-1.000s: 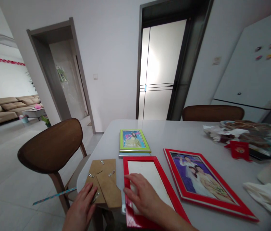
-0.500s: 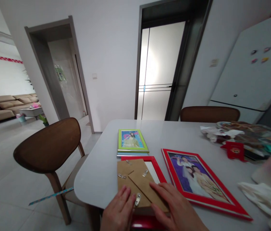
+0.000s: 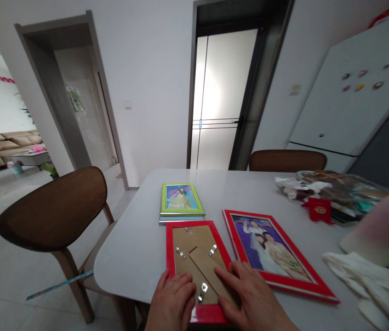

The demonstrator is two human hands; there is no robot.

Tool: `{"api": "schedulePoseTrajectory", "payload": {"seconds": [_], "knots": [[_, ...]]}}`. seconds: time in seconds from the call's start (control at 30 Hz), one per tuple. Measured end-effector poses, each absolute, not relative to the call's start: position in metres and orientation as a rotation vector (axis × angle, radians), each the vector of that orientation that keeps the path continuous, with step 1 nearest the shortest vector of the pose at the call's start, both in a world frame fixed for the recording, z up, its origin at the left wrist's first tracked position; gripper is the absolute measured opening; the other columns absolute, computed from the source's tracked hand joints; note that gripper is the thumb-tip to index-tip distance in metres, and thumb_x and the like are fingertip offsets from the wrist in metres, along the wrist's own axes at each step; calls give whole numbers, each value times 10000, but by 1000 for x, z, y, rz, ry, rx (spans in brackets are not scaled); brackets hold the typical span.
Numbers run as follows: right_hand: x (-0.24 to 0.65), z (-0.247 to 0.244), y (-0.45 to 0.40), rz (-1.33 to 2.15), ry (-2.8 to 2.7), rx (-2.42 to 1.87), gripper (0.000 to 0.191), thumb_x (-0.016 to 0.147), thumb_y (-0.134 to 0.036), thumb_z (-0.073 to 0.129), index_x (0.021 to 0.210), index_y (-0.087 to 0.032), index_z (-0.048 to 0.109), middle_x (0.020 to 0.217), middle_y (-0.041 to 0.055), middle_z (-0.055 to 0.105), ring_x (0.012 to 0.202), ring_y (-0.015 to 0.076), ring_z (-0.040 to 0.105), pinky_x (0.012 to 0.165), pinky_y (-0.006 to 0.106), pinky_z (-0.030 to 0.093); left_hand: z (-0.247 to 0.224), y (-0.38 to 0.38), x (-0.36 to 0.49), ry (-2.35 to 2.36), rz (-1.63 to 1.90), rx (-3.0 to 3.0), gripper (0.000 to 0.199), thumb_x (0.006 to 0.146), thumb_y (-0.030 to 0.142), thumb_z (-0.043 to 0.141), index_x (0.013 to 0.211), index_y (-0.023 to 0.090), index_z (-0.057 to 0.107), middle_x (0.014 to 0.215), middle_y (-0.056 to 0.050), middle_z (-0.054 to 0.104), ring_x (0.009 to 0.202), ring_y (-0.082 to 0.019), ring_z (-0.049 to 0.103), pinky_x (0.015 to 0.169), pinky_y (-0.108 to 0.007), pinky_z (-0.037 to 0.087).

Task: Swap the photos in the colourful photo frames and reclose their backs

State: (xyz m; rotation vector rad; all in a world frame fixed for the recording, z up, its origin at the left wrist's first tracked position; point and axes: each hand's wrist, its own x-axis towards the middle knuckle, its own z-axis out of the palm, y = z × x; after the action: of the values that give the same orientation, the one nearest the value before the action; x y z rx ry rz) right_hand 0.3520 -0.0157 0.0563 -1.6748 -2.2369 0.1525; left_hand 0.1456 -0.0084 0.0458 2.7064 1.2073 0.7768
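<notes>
A red frame (image 3: 171, 243) lies face down near the table's front edge, its brown backing board (image 3: 199, 257) sitting inside the border. Several metal clips and a diagonal slit show on the board. My left hand (image 3: 174, 299) rests on the frame's lower left, fingers laid on the board and border. At the lower right, my right hand (image 3: 249, 294) lies over the border with its fingers spread onto the board. To the right is another red frame (image 3: 280, 253) with a photo of people, face up. Behind them sits a green frame (image 3: 182, 212) with a photo.
A brown chair (image 3: 56, 209) stands left of the white table (image 3: 128, 257); a second chair (image 3: 287, 160) is behind it. At the right are a red packet (image 3: 319, 210), plastic-wrapped items, a white cloth (image 3: 360, 276) and a pink-and-white object (image 3: 374, 225).
The backing board, earlier lying askew across the red frame, now sits within its border. Both hands have stayed at its lower part. The view has shifted slightly to the right.
</notes>
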Motion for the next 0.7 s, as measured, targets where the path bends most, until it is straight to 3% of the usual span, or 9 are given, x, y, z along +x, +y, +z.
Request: {"api": "schedulePoseTrajectory", "payload": {"seconds": [0.13,0.33,0.53,0.7], "knots": [[350,58,-11,145,-2243,-1668,369,666,-336,528,1016,-228,569,900,80,522,839,218,477,755,361,388,47,-6,145,1266,645,2630,259,757,233,491,1008,193,538,1094,-90,586,1029,-233,521,887,-503,380],[349,57,17,-2,-2206,-1671,318,769,-327,416,1042,-227,544,1010,92,507,914,221,460,787,368,360,39,-2,145,1235,446,2536,721,580,564,587,1148,136,466,1244,-185,420,1153,-336,360,915,-566,284],[345,56,29,40,-2183,-1676,265,792,-296,393,883,-176,610,979,103,527,927,212,472,812,348,367,48,-3,150,1348,377,2418,709,527,482,659,1113,121,493,1248,-183,413,1158,-323,357,950,-526,261],[352,56,22,145,-2192,-1627,297,802,-287,375,935,-136,593,1089,122,492,992,209,457,866,335,361,47,-5,150,1340,439,2427,612,527,453,671,1029,131,533,1238,-181,431,1146,-320,378,939,-519,285]]}}
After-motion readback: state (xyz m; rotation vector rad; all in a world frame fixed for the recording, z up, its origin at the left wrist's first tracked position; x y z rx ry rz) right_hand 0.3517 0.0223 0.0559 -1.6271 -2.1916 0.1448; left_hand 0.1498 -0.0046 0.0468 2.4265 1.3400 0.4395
